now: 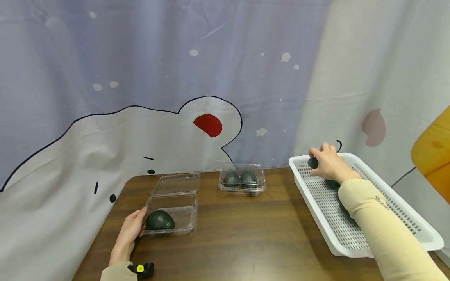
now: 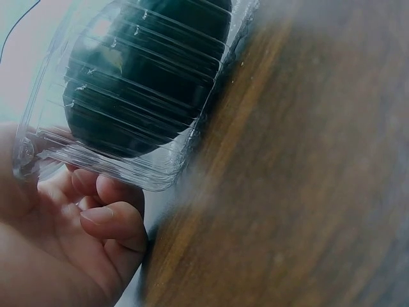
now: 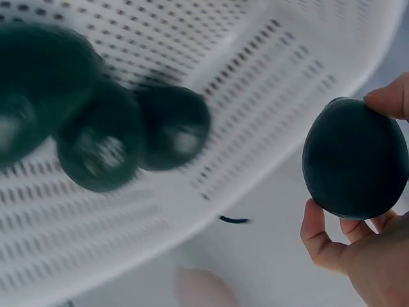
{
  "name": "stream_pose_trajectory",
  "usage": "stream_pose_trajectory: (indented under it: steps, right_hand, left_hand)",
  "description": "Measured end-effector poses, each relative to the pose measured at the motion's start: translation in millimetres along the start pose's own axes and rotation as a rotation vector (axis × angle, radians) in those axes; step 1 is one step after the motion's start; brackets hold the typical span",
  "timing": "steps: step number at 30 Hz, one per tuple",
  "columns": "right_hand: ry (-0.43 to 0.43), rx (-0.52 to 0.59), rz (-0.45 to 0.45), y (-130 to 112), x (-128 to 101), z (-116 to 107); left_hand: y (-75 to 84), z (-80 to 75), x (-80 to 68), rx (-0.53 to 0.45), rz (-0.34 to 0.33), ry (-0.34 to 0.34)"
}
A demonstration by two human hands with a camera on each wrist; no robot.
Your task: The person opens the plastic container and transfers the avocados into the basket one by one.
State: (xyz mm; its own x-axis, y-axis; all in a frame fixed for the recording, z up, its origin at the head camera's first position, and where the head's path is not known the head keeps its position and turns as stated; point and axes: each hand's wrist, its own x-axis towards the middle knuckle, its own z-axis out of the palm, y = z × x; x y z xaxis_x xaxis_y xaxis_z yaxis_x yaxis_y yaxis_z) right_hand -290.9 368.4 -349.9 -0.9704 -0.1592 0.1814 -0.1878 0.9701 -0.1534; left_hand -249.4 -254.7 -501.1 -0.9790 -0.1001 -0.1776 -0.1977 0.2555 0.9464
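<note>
At the left, a clear plastic clamshell box (image 1: 191, 218) stands with its lid raised and one dark green avocado (image 1: 160, 220) inside. My left hand (image 1: 128, 231) grips the box's left wall, and the left wrist view shows the fingers (image 2: 115, 220) curled at its edge. On the right, my right hand (image 1: 329, 163) holds another avocado (image 3: 354, 160) between thumb and fingertips, over the far left end of a white plastic basket (image 1: 314, 212). Several more avocados (image 3: 172, 128) lie in the basket, partly hidden by my forearm in the head view.
A closed clamshell box (image 1: 242, 189) with two avocados in it stands at the back middle of the wooden table (image 1: 246, 234). Behind the table hangs a printed curtain (image 1: 175, 136), close to its back edge. The basket takes up the table's right side.
</note>
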Motion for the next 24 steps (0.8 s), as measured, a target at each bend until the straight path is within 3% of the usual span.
stream_pose_trajectory:
  steps: [7,13,24]
  right_hand:
    - [-0.018,0.035,0.042,22,-10,25]
    - [-0.106,0.075,0.109,35,-19,48]
    - [-0.167,0.086,0.152,40,-27,61]
  left_hand:
    - [-0.5,0.5,0.4,-0.001,0.0,0.0]
    - [-2.2,-0.6,-1.6,0.012,-0.01,0.002]
    - [-0.9,0.2,1.2,0.001,0.005,0.01]
